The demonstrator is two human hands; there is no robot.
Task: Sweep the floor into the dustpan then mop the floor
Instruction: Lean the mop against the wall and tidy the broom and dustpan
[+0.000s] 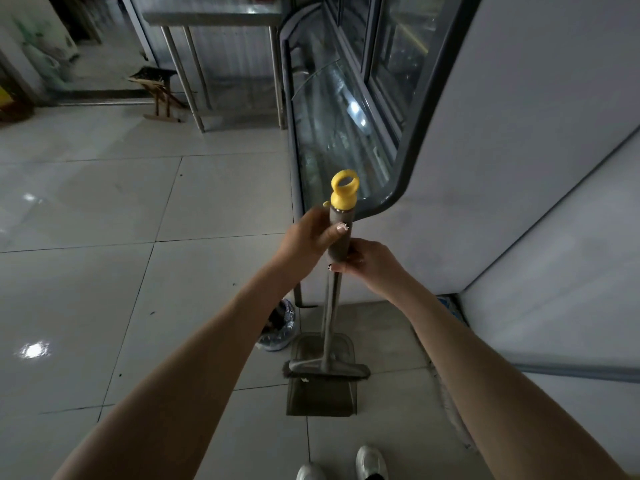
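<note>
L hand (306, 237) + R hand (369, 263) grip broom handle (337, 250); broom head (327, 370) across dustpan (322, 400).

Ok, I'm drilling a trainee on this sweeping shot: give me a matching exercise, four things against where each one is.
Things: 1 left hand; 2 right hand; 3 broom head; 4 wooden stool.
Places: A across the dustpan; B beside the metal table; C top of the handle grip, under the yellow cap; D lower on the grip.
Pairs: 1-C; 2-D; 3-A; 4-B.
</note>
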